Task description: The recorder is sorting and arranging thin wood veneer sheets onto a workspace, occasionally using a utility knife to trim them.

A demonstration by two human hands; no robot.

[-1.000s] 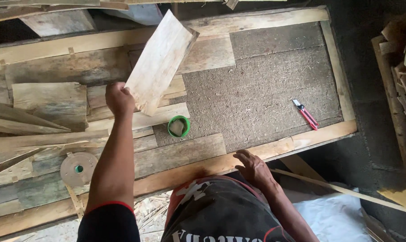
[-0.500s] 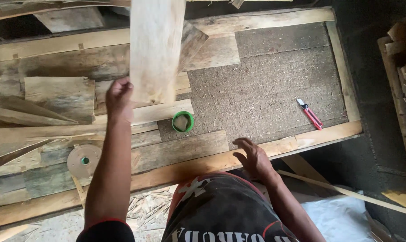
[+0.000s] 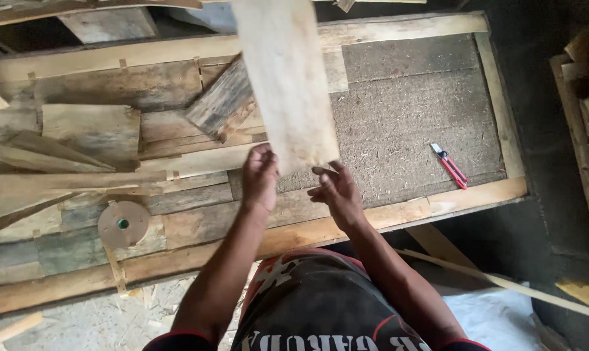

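Observation:
A pale, flat wooden board (image 3: 284, 78) is held up over the workbench, its long side running away from me and its top end out of the picture. My left hand (image 3: 260, 177) grips its near left corner. My right hand (image 3: 336, 192) is at the near right corner with the fingers spread and the fingertips touching the board's lower edge. Under the board lies the wooden workbench (image 3: 437, 205), a frame filled with planks on the left and a grey fibre panel (image 3: 405, 123) on the right.
A red utility knife (image 3: 449, 166) lies on the grey panel at the right. A round tape disc with a green core (image 3: 123, 224) sits on the planks at the left. Loose offcuts (image 3: 89, 133) lie on the left half. Stacked wood (image 3: 583, 117) stands at the far right.
The board has swung right and now stands over the bench's middle, hiding the green tape ring. My right hand has left the bench's front edge and come up to the board's near corner.

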